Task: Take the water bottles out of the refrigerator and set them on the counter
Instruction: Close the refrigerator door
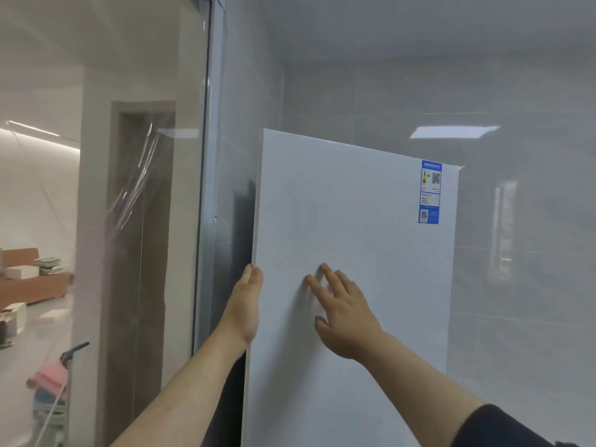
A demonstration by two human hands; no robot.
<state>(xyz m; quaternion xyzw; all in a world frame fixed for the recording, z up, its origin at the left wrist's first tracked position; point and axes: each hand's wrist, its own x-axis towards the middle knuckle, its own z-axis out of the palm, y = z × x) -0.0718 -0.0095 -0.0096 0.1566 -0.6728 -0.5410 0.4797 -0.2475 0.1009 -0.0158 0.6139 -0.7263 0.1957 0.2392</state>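
Note:
A tall white refrigerator door (354, 221) fills the middle of the view, with a blue energy label (430, 191) near its top right corner. My left hand (246, 304) grips the door's left edge, its fingers wrapped behind the edge. My right hand (342, 311) lies flat on the door's front with fingers spread, holding nothing. A dark gap shows along the door's left edge. No water bottles and no counter are in view; the fridge's inside is hidden.
A glass partition with a grey frame (209, 188) stands just left of the fridge. Grey tiled wall (516, 253) runs behind and to the right. Beyond the glass are a brown door (138, 253), a sofa (32, 285) and a mop (64, 382).

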